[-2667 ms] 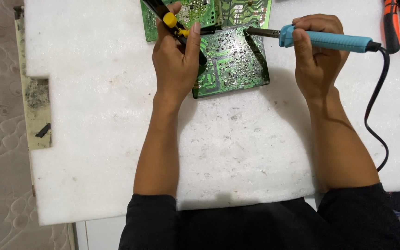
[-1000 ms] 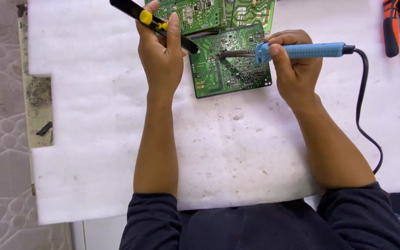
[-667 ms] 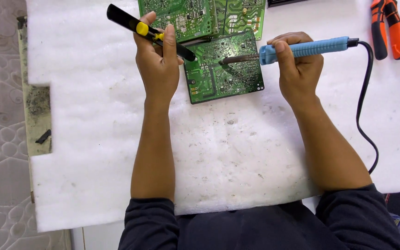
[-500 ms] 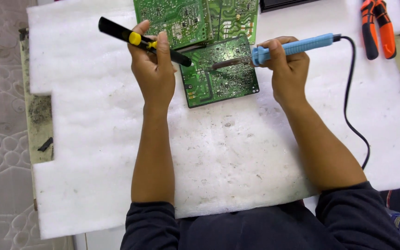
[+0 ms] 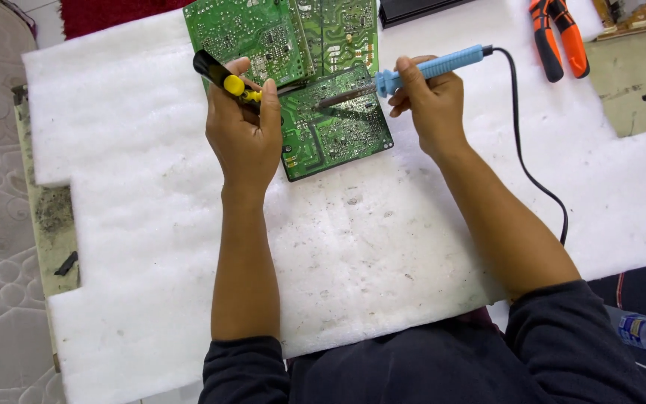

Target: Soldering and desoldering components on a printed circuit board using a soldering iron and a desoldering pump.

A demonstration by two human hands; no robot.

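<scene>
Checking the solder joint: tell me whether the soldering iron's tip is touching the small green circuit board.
Touching. The head view shows the soldering iron, held in the right hand, with its tip resting on the small green circuit board, no gap visible.

One view only — a camera on the person's head, looking almost straight down past both forearms onto the white foam sheet (image 5: 353, 254) over the tabletop. It sits fairly near — the sheet fills most of the frame, floor showing at the left edge.
</scene>
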